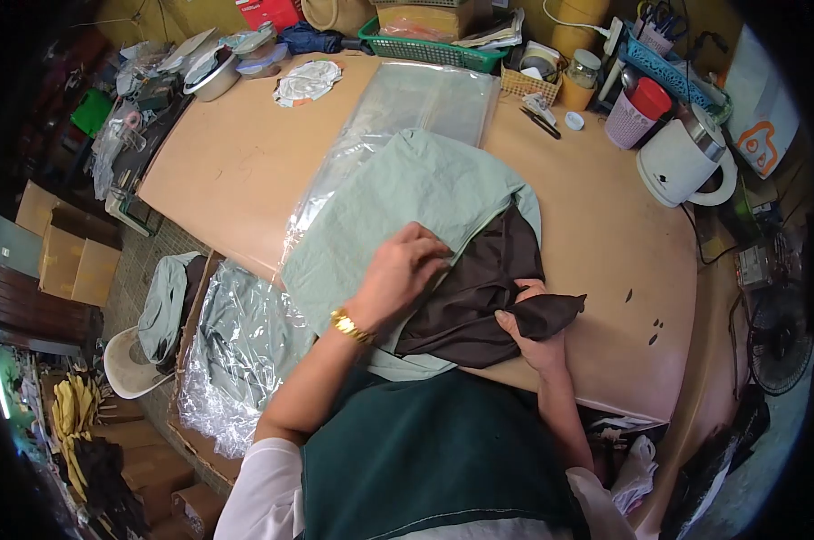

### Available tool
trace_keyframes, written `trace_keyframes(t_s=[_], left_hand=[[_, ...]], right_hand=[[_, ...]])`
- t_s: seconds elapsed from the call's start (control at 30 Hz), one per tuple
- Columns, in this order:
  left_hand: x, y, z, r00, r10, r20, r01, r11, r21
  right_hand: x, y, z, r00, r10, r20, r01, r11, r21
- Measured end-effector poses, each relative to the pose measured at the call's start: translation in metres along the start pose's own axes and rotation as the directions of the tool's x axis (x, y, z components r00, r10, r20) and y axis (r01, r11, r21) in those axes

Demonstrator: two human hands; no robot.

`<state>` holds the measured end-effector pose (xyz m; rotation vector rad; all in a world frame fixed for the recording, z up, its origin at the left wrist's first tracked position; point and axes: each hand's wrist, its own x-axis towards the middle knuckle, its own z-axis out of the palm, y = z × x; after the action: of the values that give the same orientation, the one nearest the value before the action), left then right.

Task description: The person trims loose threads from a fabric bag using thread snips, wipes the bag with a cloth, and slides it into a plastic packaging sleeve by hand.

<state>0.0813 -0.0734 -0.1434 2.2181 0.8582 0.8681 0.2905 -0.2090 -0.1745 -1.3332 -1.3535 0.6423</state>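
Note:
A pale green garment (398,189) lies on the brown table, with dark brown cloth (488,270) showing at its open edge. My left hand (402,270), a gold watch on its wrist, is at that edge, fingers curled together; what they pinch, if anything, is too small to make out. My right hand (535,337) grips a bunched end of the dark brown cloth between thumb and fingers, near the table's front edge. Beneath the garment's upper part, clear plastic bags (416,99) lie flat.
Around the table (614,243) stand a white kettle (682,162), a pink cup (628,121), a green basket (434,52) and a white bowl (213,81). Black tweezers (540,122) lie at the back right. Plastic-wrapped garments (240,342) fill a box at the left.

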Motion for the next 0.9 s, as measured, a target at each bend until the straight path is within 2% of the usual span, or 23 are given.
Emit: trace_keyframes(t_s=[0.1,0.13,0.2,0.27,0.4,0.47,0.5,0.53,0.57,0.6,0.67,0.7,0.73,0.77,0.8,0.83,0.87,0.9], left_hand=[[0.006,-0.014,0.016,0.999,-0.005,0.05,0.003,0.999,0.041],[0.007,-0.015,0.016,0.995,-0.048,0.092,0.04,0.996,0.083],[0.006,-0.014,0.019,0.986,-0.095,0.133,0.078,0.989,0.127],[0.005,-0.016,0.028,0.998,0.057,0.014,-0.058,0.948,0.312],[0.0,-0.029,0.044,0.992,0.117,-0.048,-0.085,0.896,0.437],[0.004,-0.039,0.035,0.977,0.038,-0.212,-0.008,0.99,0.138],[0.008,-0.036,0.02,0.939,-0.265,-0.22,0.229,0.957,-0.176],[0.011,-0.036,-0.001,0.832,-0.538,-0.131,0.428,0.775,-0.466],[0.008,-0.058,-0.028,0.837,-0.533,-0.124,0.328,0.669,-0.666],[0.005,-0.104,-0.05,0.876,-0.48,0.049,-0.022,-0.143,-0.99],[-0.014,-0.131,-0.1,0.971,-0.215,-0.104,-0.181,-0.382,-0.906],[-0.013,-0.11,-0.107,0.97,-0.218,-0.108,-0.186,-0.379,-0.906],[-0.007,-0.069,-0.117,0.832,-0.533,-0.155,-0.263,-0.132,-0.956],[-0.004,-0.045,-0.118,0.593,-0.764,-0.254,-0.245,0.13,-0.961],[-0.009,-0.042,-0.108,0.59,-0.765,-0.258,-0.246,0.134,-0.96],[-0.016,-0.042,-0.096,0.747,-0.618,-0.247,-0.013,0.358,-0.934],[-0.02,-0.039,-0.083,0.87,-0.467,-0.158,0.17,0.585,-0.793],[-0.017,-0.028,-0.069,0.9,-0.43,-0.072,0.267,0.675,-0.688]], right_hand=[[-0.002,0.002,-0.001,1.0,0.015,0.007,-0.015,1.0,0.001],[-0.001,0.001,0.0,1.0,0.019,-0.003,-0.019,1.0,0.0],[0.001,-0.001,0.0,0.997,-0.073,-0.026,0.071,0.996,-0.061],[0.001,-0.002,0.001,0.998,-0.058,-0.029,0.057,0.998,-0.041],[0.001,0.0,0.0,0.998,-0.063,-0.018,0.063,0.998,-0.019],[0.001,0.001,0.0,0.998,-0.053,-0.021,0.053,0.999,-0.008],[0.001,0.002,0.0,0.999,-0.043,-0.024,0.043,0.999,0.002],[0.0,0.002,-0.001,0.999,-0.043,-0.028,0.043,0.999,0.003],[0.0,0.003,-0.001,0.999,-0.041,-0.014,0.041,0.999,0.005],[-0.001,0.003,-0.001,0.999,-0.038,0.0,0.038,0.999,0.007],[-0.001,0.0,-0.001,1.0,-0.03,0.0,0.03,1.0,0.006],[0.0,-0.001,-0.001,1.0,-0.025,0.003,0.025,1.0,0.005],[0.001,-0.001,-0.001,1.0,-0.029,0.007,0.029,1.0,0.009],[0.002,0.0,-0.001,0.999,-0.047,0.011,0.047,0.999,-0.014],[0.001,0.001,0.0,0.998,-0.06,0.017,0.061,0.997,-0.037],[0.001,0.001,0.0,0.998,-0.061,0.022,0.061,0.998,-0.034],[0.001,0.001,0.001,0.998,-0.056,0.017,0.056,0.998,-0.01],[0.0,0.001,0.001,0.999,-0.051,0.013,0.051,0.999,0.011]])
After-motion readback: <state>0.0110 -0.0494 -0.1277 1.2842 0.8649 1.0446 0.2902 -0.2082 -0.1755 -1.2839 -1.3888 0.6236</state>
